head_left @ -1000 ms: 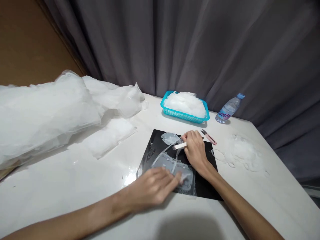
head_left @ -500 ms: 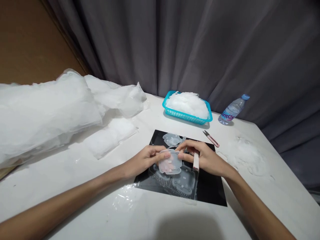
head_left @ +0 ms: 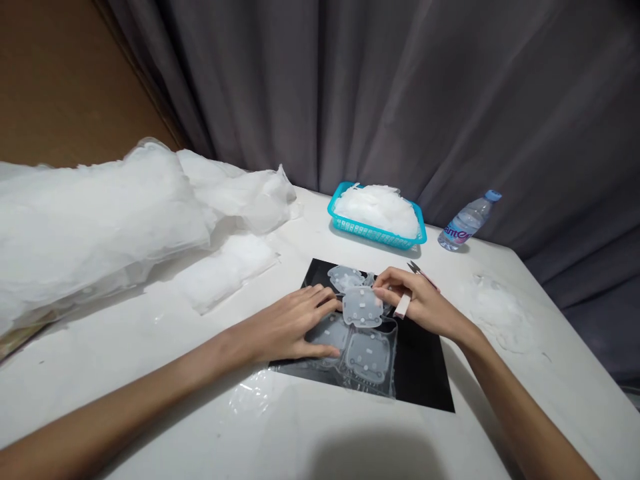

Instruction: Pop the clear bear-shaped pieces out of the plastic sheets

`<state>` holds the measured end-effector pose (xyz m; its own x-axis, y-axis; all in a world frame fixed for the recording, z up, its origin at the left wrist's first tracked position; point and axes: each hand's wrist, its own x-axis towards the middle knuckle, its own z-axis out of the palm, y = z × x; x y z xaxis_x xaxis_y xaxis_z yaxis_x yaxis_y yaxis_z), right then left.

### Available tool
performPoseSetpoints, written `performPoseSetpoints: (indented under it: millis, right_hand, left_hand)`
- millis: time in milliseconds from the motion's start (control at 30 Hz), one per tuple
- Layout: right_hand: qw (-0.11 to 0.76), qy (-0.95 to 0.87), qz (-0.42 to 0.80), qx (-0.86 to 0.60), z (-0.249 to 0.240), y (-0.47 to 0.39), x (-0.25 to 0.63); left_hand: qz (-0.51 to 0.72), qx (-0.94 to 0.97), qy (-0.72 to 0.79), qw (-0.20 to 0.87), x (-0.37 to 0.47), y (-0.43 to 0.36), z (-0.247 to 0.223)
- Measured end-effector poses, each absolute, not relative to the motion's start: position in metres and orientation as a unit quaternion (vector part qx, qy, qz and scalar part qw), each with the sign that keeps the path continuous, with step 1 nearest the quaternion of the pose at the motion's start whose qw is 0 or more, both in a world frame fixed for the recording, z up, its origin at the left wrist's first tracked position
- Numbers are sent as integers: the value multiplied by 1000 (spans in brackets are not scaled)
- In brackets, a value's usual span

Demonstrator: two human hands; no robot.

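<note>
A flat translucent plastic piece (head_left: 362, 310) with small holes is pinched at its upper right edge by my right hand (head_left: 417, 300). A short pale pinkish-white strip (head_left: 402, 306) sticks out from under the same hand; its other end is hidden. My left hand (head_left: 295, 323) lies with fingers spread over the left part of a clear plastic bag (head_left: 393, 367). Similar translucent pieces, such as the lower one (head_left: 368, 358), lie in or under the bag. Behind the held piece lies one more piece (head_left: 346, 276). All rest over a black sheet (head_left: 425, 380).
A turquoise basket (head_left: 370, 233) of white pieces stands at the back, with a water bottle (head_left: 465, 223) to its right. Thread snips (head_left: 423, 273) lie behind my right hand. Large bags of white material (head_left: 100, 220) fill the left; clear scraps (head_left: 500, 313) lie right.
My left hand has let go of the plastic piece and moved down-left, spreading over the bag. My right hand has shifted slightly right and up, still pinching the piece.
</note>
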<state>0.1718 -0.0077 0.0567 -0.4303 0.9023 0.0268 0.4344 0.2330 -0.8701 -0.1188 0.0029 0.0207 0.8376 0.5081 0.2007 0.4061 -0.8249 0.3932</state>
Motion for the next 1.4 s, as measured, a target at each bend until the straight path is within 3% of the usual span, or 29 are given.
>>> performPoseSetpoints:
  millis: [133,233,433,500,1400]
  right_hand:
    - [295,-714,451,-447,53,-4,175]
    - [301,-702,470,-443,53,-2,176]
    - [312,-686,499,-428,56,-5,169]
    - [308,-685,509,-420,57,-7,166]
    - [311,-681,507,-428,56,-9,167]
  left_hand:
    - [135,948,252,139,-119,2,24]
    - [155,926,293,184,-116,0,23]
    - [261,701,374,549,-97,-7,21]
    - [282,646,362,609,-93,-6,22]
    - [313,576,379,653,-95,-5,31]
